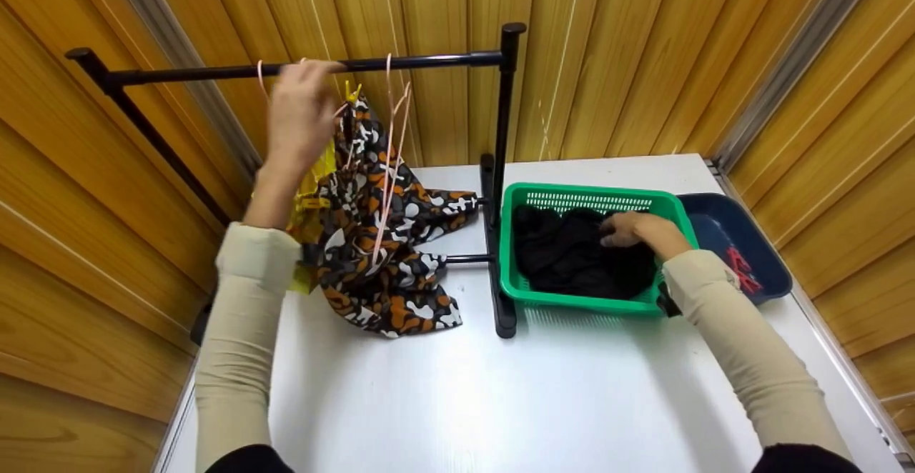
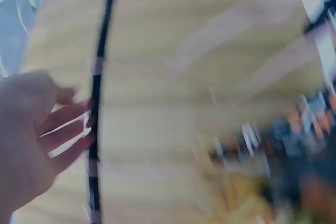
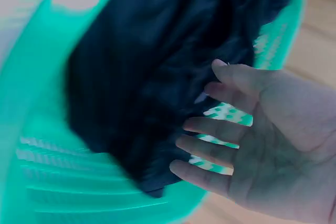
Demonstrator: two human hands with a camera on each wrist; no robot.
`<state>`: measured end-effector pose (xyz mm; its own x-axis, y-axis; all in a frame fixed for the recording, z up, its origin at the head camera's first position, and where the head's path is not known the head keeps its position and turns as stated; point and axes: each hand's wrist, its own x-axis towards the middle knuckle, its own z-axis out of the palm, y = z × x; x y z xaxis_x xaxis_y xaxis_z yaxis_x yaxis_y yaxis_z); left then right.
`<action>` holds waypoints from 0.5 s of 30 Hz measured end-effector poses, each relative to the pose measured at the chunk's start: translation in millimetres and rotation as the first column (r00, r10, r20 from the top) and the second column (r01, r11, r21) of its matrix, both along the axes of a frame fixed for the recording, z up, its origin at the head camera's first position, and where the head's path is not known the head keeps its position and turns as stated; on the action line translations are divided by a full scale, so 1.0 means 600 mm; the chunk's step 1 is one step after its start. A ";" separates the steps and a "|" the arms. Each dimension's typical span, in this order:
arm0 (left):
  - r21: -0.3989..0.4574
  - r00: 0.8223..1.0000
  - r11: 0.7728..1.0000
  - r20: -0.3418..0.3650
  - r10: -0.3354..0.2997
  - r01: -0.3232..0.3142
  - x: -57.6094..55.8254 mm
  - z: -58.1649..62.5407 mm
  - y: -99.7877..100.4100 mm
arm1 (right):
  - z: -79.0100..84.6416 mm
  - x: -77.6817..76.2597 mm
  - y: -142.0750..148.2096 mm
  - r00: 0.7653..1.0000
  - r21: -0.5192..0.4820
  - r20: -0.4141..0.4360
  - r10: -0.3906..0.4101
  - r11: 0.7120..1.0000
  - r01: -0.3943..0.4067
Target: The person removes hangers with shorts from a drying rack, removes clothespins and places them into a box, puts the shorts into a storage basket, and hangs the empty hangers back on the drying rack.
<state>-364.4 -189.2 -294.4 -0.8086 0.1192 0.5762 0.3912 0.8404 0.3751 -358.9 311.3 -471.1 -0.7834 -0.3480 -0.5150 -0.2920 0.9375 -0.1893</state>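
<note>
My left hand [image 1: 300, 112] is at the black rail [image 1: 443, 61] of a clothes rack, beside pink hanger hooks. Its fingers look loosely bent behind the rail in the blurred left wrist view, with nothing seen gripped. A camouflage-patterned garment [image 1: 407, 226] in black, orange and white hangs below, held at the top by a yellow clip [image 1: 352, 93]. Over the green basket [image 1: 593, 191], my right hand [image 1: 636, 228] has its fingers extended and spread. The fingertips [image 3: 195, 124] are at the edge of a crumpled black cloth [image 3: 152, 72], and whether they touch it I cannot tell.
A pink hanger [image 1: 388, 173] hangs in front of the patterned garment. Something yellow [image 1: 326, 166] hangs behind it. A dark blue tray [image 1: 715, 219] with red clips [image 1: 743, 273] stands right of the basket. The rack's foot [image 1: 505, 316] lies on the white table [image 1: 457, 401].
</note>
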 end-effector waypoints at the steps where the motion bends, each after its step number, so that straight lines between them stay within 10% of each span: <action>1: -0.009 0.997 0.997 -0.026 0.076 -0.076 -0.005 -0.004 -0.021 | 0.010 -0.001 -0.012 0.999 -0.011 -0.041 0.000 1.000 0.000; 7: -0.154 0.969 0.957 -0.042 0.242 -0.246 -0.019 -0.039 -0.088 | 0.077 0.016 -0.108 0.951 -0.103 -0.310 -0.002 0.994 -0.031; 15: -0.248 0.959 0.928 -0.017 0.284 -0.279 -0.025 -0.042 -0.053 | 0.152 0.066 -0.247 0.852 -0.282 -0.524 -0.027 0.949 -0.143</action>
